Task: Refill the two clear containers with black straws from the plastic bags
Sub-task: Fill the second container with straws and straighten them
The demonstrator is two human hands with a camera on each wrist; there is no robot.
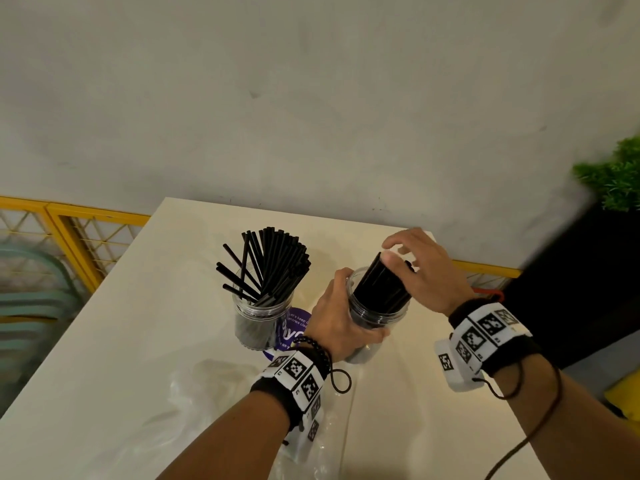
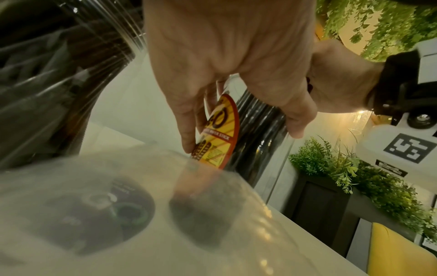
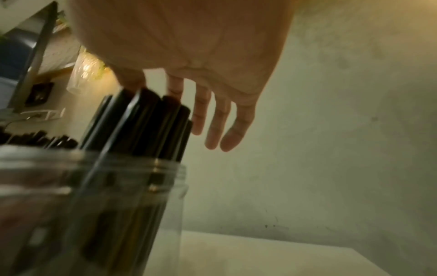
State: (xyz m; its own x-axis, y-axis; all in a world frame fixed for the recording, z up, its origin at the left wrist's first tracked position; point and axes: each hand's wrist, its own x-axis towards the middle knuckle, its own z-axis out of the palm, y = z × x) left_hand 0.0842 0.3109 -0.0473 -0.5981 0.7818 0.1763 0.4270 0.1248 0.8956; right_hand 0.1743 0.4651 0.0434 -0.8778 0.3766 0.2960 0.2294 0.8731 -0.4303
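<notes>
Two clear containers stand on the white table (image 1: 138,341). The left container (image 1: 258,320) holds black straws (image 1: 273,261) that fan out loosely. My left hand (image 1: 341,317) grips the right container (image 1: 381,311) round its side and holds it tilted. It has an orange label (image 2: 220,134). A tight bundle of black straws (image 1: 382,282) sticks out of it. My right hand (image 1: 415,258) hovers over the bundle's top, thumb touching the straw ends (image 3: 146,127), fingers (image 3: 217,119) straight and spread. A crumpled clear plastic bag (image 1: 207,393) lies near my left wrist.
A purple round sticker (image 1: 294,329) lies on the table between the containers. A grey wall (image 1: 311,116) rises just behind the table. A yellow railing (image 1: 69,216) runs at the left, and a black planter (image 1: 571,289) with green leaves (image 1: 616,174) stands at the right.
</notes>
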